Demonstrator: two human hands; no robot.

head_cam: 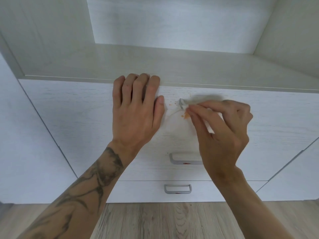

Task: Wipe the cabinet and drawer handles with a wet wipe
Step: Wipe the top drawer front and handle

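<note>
A white chest has three stacked drawers with grey metal handles. My right hand (222, 128) pinches a white wet wipe (177, 125), stained orange, wrapped over the top drawer's handle (183, 101). Only that handle's left end shows. Orange specks dot the drawer front beside it. My left hand (136, 111) lies flat on the top drawer front (77, 109), fingers spread and hooked over its upper edge. The middle drawer's handle (184, 159) carries a red smear on its lower bar. The lowest handle (177, 188) also has a small red spot.
An open shelf recess (172, 62) sits above the drawers. A cabinet door (302, 173) flanks the drawers at right and a white panel (25, 152) at left. Wood-pattern flooring (172, 221) lies below.
</note>
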